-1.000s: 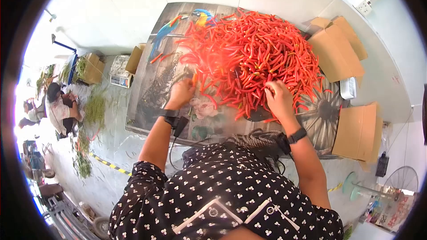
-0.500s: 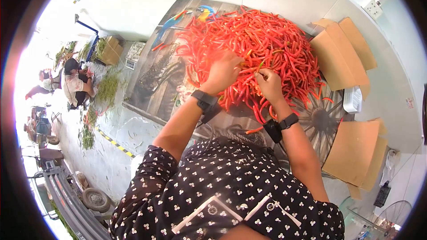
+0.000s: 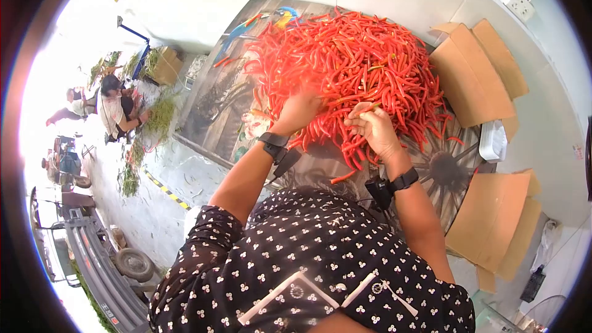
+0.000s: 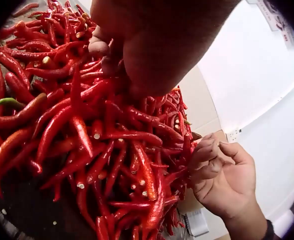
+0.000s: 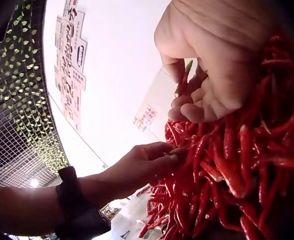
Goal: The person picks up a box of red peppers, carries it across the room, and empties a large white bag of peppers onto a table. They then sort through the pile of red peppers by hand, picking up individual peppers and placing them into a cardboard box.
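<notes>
A big heap of red chilies [image 3: 364, 55] covers much of the printed table [image 3: 203, 111]. At the heap's left front, my left hand [image 3: 300, 111] reaches in among the chilies; the right wrist view shows this left hand [image 5: 139, 167] with thumb and fingers pinching a chili by its stem end [image 5: 175, 151]. To its right, my right hand [image 3: 376, 129] is raised over the heap's front edge, palm partly up. Between its thumb and curled fingers, the right hand [image 5: 212, 65] holds a small red chili with a green tip [image 5: 184, 82].
Open cardboard boxes [image 3: 472, 80] [image 3: 490, 219] and a white plastic basket [image 3: 493, 140] stand at the right. On the left, a person [image 3: 117, 108] sits beside green plants [image 3: 161, 117] on the floor. A few chilies lie loose at the table's front edge.
From the table's left part, my left hand has moved right to the heap. My right hand has shifted slightly and turned its palm up. The head view has swung a little.
</notes>
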### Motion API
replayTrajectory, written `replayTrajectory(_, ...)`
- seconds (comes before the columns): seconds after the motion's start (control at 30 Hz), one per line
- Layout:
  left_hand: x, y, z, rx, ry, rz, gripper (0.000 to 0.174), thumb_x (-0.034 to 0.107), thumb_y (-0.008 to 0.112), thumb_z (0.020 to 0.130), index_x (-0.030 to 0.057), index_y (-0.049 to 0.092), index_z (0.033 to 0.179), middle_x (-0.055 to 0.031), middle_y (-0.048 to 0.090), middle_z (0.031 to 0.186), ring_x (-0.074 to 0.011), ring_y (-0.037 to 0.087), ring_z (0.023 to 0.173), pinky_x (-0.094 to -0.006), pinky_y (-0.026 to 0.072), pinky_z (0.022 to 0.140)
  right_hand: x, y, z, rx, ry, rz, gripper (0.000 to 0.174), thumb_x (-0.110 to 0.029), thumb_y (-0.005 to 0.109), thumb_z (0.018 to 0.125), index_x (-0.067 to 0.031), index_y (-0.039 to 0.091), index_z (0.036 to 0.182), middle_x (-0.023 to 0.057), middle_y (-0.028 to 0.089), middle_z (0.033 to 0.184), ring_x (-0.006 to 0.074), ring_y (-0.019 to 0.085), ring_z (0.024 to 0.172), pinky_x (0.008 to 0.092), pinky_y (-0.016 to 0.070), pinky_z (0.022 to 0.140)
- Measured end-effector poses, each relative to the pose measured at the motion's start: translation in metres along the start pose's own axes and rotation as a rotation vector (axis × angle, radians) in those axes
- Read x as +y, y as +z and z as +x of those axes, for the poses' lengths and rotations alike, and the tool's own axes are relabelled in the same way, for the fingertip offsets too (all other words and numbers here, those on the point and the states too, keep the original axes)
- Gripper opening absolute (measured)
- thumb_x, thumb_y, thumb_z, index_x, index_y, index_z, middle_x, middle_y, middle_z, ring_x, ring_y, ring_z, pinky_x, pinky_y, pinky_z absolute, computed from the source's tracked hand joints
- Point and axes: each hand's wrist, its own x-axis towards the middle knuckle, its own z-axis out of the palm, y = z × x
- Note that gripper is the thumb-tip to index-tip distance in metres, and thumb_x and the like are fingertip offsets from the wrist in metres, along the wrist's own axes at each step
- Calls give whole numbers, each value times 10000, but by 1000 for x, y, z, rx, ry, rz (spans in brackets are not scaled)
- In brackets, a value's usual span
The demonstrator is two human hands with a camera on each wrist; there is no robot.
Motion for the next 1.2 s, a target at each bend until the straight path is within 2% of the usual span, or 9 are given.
replayTrajectory(0.07, 1, -11, -2, -27, -6, -117, 193, 195, 499, 877, 48, 611, 931, -58, 604, 678, -172, 598, 644, -316, 464, 571, 5, 8, -5, 14, 27, -12, 114, -88, 472, 868, -50, 544, 948, 69, 606, 848, 193, 627, 777, 273, 463, 601)
replayTrajectory(0.13, 10, -24, -10, -279, -382, -834, 209, 192, 468, 916, 37, 607, 895, -3, 582, 679, -56, 503, 550, -223, 395, 482, 7, 17, -6, 38, 58, -22, 107, -114, 487, 877, -55, 544, 944, 61, 604, 844, 183, 624, 769, 268, 456, 593)
replayTrajectory(0.23, 31, -35, -19, -300, -419, -1120, 195, 175, 457, 928, 49, 603, 897, 8, 578, 702, -30, 452, 498, -180, 325, 428, 14, 22, 0, 50, 90, -52, 134, -171, 521, 893, -62, 549, 966, 36, 595, 826, 141, 594, 709, 253, 432, 573)
replayTrajectory(0.4, 40, -33, -21, -495, -433, -1152, 219, 184, 461, 926, 24, 610, 948, 3, 581, 725, -40, 472, 523, -195, 355, 453, 9, 39, 7, 91, -41, -138, 151, -161, 553, 887, -52, 565, 990, 9, 569, 786, 84, 519, 629, 229, 395, 542)
replayTrajectory(0.63, 51, -15, -24, -569, -143, -579, 222, 131, 522, 840, 57, 628, 1020, -22, 649, 855, -101, 595, 706, -249, 475, 611, 15, 24, 5, 194, -30, -271, 167, -175, 599, 842, -61, 564, 959, -10, 562, 741, 58, 475, 566, 194, 384, 507)
replayTrajectory(0.7, 32, -11, -20, -277, 73, -287, 232, 115, 544, 810, 50, 620, 1019, -79, 655, 850, -169, 622, 721, -306, 485, 634, 6, 19, -1, 362, -41, -110, 104, -121, 545, 872, -42, 567, 935, -1, 488, 675, 89, 458, 563, 231, 349, 510)
replayTrajectory(0.87, 42, -22, -10, 13, -39, 77, 209, 255, 581, 787, 71, 594, 887, -169, 620, 752, -334, 612, 707, -434, 470, 611, -3, 0, -8, 264, -19, -44, 162, -71, 468, 845, -11, 566, 959, 47, 546, 733, 117, 526, 609, 246, 381, 506)
replayTrajectory(1.0, 31, -10, -3, -79, -98, 163, 236, 291, 599, 779, 82, 624, 886, -171, 625, 762, -338, 615, 716, -432, 465, 603, -4, 11, -9, 269, 6, -94, 253, -57, 460, 831, 11, 537, 1062, 40, 532, 737, 112, 511, 589, 241, 375, 506)
replayTrajectory(1.2, 6, -7, -7, -190, -192, -490, 204, 241, 591, 833, 51, 663, 853, -108, 562, 661, -126, 564, 648, -308, 448, 594, -8, 29, -13, 383, -174, -141, 345, -49, 482, 816, 30, 502, 1152, -29, 443, 656, 46, 386, 513, 190, 301, 447)
